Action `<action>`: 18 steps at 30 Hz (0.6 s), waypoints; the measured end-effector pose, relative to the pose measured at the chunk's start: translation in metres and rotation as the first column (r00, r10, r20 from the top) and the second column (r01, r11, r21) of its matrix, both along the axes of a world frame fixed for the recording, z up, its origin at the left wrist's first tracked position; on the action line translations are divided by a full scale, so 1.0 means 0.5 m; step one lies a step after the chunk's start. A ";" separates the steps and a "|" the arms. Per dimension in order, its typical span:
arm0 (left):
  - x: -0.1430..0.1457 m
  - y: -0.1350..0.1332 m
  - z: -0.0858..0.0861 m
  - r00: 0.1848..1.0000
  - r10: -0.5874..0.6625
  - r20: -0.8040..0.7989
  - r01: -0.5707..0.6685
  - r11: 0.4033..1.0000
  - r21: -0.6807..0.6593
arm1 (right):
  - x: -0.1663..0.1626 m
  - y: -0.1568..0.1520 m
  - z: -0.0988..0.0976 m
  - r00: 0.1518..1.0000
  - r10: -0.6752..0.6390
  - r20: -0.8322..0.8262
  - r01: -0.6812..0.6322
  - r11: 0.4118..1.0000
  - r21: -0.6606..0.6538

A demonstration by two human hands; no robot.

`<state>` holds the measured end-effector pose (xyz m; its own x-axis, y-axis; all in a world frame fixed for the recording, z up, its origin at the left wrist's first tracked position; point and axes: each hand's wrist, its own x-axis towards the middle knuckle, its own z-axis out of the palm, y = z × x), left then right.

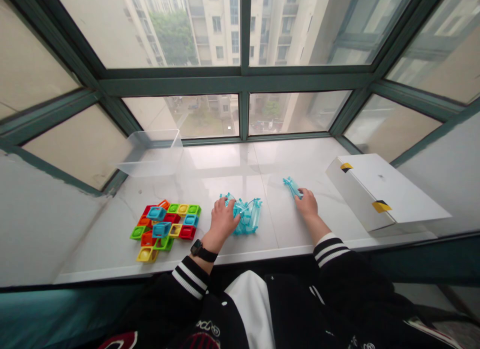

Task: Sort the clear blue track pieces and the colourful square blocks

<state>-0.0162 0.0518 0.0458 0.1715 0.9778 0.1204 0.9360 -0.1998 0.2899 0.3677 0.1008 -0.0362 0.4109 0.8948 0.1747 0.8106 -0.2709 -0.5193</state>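
A heap of translucent blue plastic clips (249,216) lies on the white ledge in front of me. My left hand (224,218), with a black watch on its wrist, is at the heap's left side. Its fingers curl over a clip whose end shows past the fingertips; the palm side is hidden. Farther right, my right hand (307,204) pinches one narrow blue clip (291,185) by its near end. That clip's far end points away to the left, over the ledge.
Left of the heap stand stacked colourful plastic blocks (172,218), red, yellow, green, blue and orange. Behind them is a clear plastic bin (153,161). A white box (386,189) with yellow-black tabs sits at the right. Window frames (240,84) bound the ledge (240,156) behind.
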 end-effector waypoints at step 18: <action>-0.048 0.069 -0.060 0.965 0.045 0.257 -0.011 0.991 -0.134 | -0.236 -0.078 0.121 0.844 0.414 -0.341 -0.341 0.905 0.255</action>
<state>-0.0402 0.0866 0.0160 0.1236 0.9919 0.0286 0.8300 -0.1192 0.5448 0.2497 0.0618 0.0241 0.1143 0.9626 0.2458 0.5613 0.1416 -0.8154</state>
